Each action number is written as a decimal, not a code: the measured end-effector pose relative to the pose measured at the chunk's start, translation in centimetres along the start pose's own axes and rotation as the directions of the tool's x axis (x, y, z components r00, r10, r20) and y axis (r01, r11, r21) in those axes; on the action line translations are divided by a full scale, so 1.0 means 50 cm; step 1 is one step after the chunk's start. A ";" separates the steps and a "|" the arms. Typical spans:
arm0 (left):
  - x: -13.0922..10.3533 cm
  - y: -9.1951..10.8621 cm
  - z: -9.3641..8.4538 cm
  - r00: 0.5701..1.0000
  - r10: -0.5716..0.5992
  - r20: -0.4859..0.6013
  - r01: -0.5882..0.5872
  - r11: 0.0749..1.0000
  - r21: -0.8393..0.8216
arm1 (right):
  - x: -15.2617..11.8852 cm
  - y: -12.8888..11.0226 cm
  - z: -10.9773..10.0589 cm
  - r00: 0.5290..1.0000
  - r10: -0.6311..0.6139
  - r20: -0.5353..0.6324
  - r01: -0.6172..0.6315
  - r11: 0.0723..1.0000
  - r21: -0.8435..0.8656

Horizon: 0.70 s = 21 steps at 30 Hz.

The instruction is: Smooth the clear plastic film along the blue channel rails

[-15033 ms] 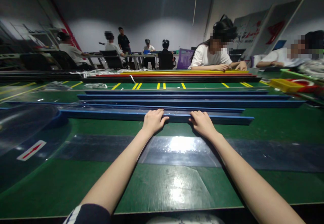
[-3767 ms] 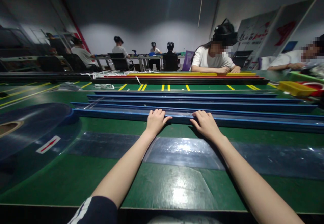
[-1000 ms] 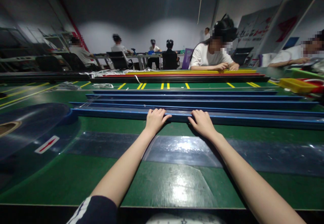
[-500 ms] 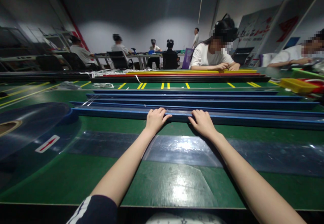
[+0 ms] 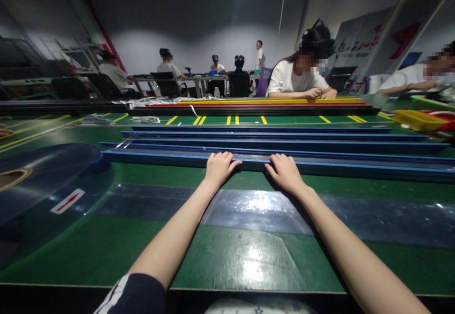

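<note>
Both hands rest on the nearest long blue channel [image 5: 163,159], which lies crosswise on the green table. My left hand [image 5: 218,168] has its fingers hooked over the near wall, thumb pointing right along the front. A short way to the right, my right hand [image 5: 285,172] grips the same wall, its thumb pointing left. A bare stretch of channel lies between the thumbs. Under my forearms a clear plastic strip [image 5: 256,210] lies flat across the table. It runs left to a big roll of clear plastic [image 5: 60,167] bearing a red-arrow label [image 5: 67,201].
More blue channels [image 5: 263,136] lie parallel just behind. Beyond them are black, red and yellow lengths [image 5: 227,107]. A co-worker [image 5: 295,79] leans on the table's far side. A yellow bin [image 5: 414,121] stands at right. At the left edge shows part of another person's hand [image 5: 4,131].
My hands and the blue channel have not visibly moved. In the background a standing person has shifted left, and another person's hand has come into view at the left edge.
</note>
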<state>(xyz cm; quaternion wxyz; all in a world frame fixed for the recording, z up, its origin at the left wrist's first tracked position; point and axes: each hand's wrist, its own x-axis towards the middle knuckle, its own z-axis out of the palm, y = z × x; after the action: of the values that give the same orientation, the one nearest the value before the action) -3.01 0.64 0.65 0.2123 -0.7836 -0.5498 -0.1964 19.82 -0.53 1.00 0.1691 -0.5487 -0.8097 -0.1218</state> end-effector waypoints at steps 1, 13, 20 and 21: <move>0.000 0.000 0.001 1.000 0.000 0.000 0.000 1.000 0.000 | 0.000 0.000 0.000 1.000 0.000 0.000 0.000 1.000 0.001; -0.001 0.000 0.000 1.000 0.004 -0.025 -0.004 1.000 -0.011 | 0.001 0.003 0.005 1.000 0.012 -0.009 -0.012 0.999 0.047; -0.002 -0.002 0.004 0.998 0.015 -0.053 -0.016 1.000 -0.019 | 0.013 -0.006 0.014 0.988 0.147 -0.038 -0.137 0.971 0.198; -0.002 -0.003 0.005 0.998 0.017 -0.057 -0.018 1.000 -0.021 | 0.014 -0.008 0.013 0.985 0.167 -0.043 -0.154 0.966 0.209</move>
<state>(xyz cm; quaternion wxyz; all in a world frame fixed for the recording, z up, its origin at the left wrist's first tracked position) -3.15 0.73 0.37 0.2210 -0.7849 -0.5344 -0.2227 19.09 0.19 0.68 0.2582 -0.5882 -0.7654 -0.0403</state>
